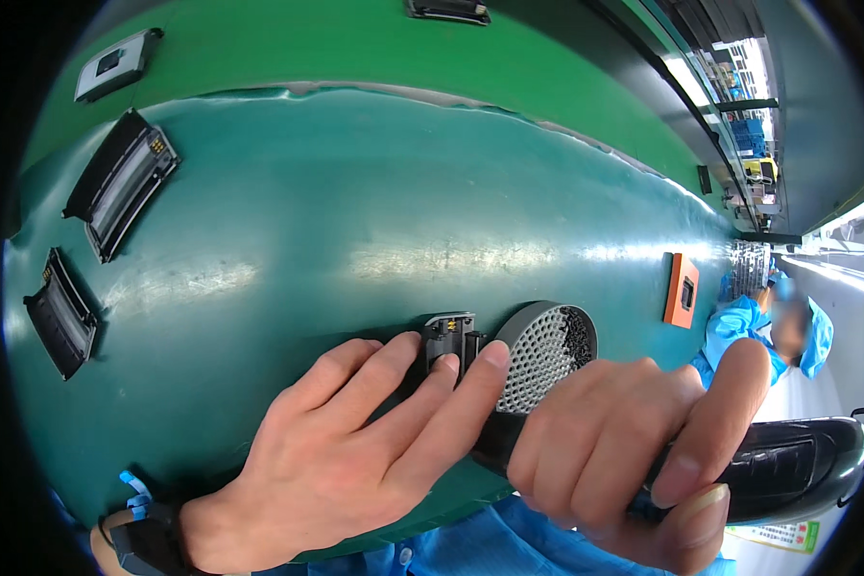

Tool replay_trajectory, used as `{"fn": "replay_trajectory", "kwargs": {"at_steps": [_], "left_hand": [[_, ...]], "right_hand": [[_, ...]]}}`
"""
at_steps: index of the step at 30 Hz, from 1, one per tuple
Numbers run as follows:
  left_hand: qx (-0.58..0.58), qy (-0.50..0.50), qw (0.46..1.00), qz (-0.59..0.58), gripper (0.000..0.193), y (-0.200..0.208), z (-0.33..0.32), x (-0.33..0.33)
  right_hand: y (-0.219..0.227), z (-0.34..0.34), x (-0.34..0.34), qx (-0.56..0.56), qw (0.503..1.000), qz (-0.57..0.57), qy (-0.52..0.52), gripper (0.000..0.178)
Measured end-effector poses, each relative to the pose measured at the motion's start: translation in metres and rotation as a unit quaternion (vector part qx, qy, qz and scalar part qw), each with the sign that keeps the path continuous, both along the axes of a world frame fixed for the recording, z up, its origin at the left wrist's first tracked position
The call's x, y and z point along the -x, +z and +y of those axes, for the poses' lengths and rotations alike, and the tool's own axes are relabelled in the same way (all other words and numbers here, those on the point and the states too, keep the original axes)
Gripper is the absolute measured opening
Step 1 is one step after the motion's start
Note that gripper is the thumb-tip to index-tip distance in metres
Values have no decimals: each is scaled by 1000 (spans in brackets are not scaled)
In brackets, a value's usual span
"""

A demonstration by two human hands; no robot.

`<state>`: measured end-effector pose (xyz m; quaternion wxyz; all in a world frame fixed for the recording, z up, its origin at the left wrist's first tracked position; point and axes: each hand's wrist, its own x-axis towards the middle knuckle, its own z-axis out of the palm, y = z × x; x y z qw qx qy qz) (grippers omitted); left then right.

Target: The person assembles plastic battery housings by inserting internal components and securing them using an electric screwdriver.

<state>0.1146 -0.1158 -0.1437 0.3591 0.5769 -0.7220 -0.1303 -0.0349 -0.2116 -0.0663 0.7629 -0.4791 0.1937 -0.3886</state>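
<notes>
My left hand [341, 451] rests on the green mat, its fingers pressed against a small black housing [449, 331] with gold contacts at its far end. The fingertips cover the housing's near part. My right hand [634, 442] is wrapped around a thick black electric screwdriver [792, 461], which lies nearly level across the lower right. Its narrower front end points left, beside my left fingers, and the tip is hidden. Just beyond my right knuckles sits a round grey tray [538, 370] with a perforated face and small black pieces gathered at its right side.
Black open housings [125, 187] [64, 317] lie at the left. A light-coloured case [115, 65] and another dark housing [448, 10] lie on the green surface beyond the mat. An orange block [682, 291] stands at right, near a person in blue workwear [739, 326].
</notes>
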Motion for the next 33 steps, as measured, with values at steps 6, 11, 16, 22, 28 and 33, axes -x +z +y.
{"fn": "replay_trajectory", "kwargs": {"at_steps": [6,11,16,22,28,33], "left_hand": [[-3,1,1000,14,62,-3,5,-4],[9,8,1000,11,52,-5,4,-3],[25,26,999,-7,51,-10,7,-4],[23,23,999,8,50,-8,3,-4],[4,-8,1000,5,51,-8,5,-10],[12,2,999,32,50,2,16,-17]], "right_hand": [[-22,-31,-2,181,950,-80,240,21],[-10,0,-9,176,981,-16,75,23],[-13,-5,-16,229,966,-4,117,23],[-6,-12,-13,207,965,15,160,24],[-5,-4,-7,229,973,-5,19,22],[-1,-14,1,168,972,-154,-60,21]]}}
